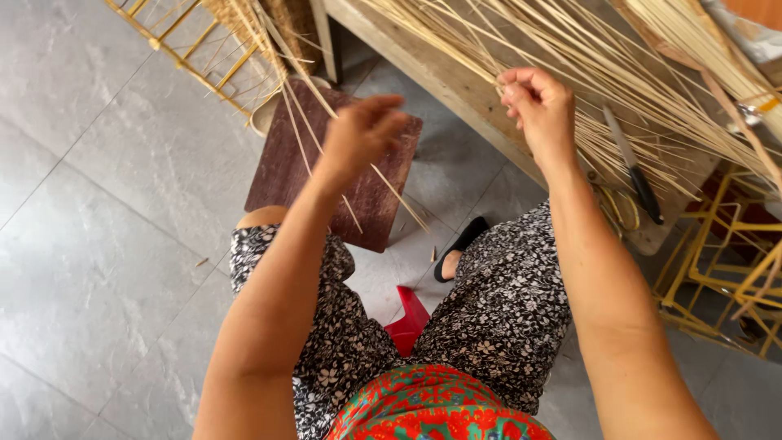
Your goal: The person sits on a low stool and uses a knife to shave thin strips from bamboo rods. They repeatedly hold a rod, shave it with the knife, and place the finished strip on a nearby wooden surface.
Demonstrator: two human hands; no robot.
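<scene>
My left hand is raised above a dark brown board, its fingers closed around a few thin pale reed strips that run up to the left. My right hand pinches the ends of other strips in a large bundle of long pale reeds spread across a wooden workbench. A black-handled knife lies on the bench just right of my right hand.
Yellow wire frames stand at the top left and at the right. A red stool shows between my knees, a black sandal on the grey tiled floor.
</scene>
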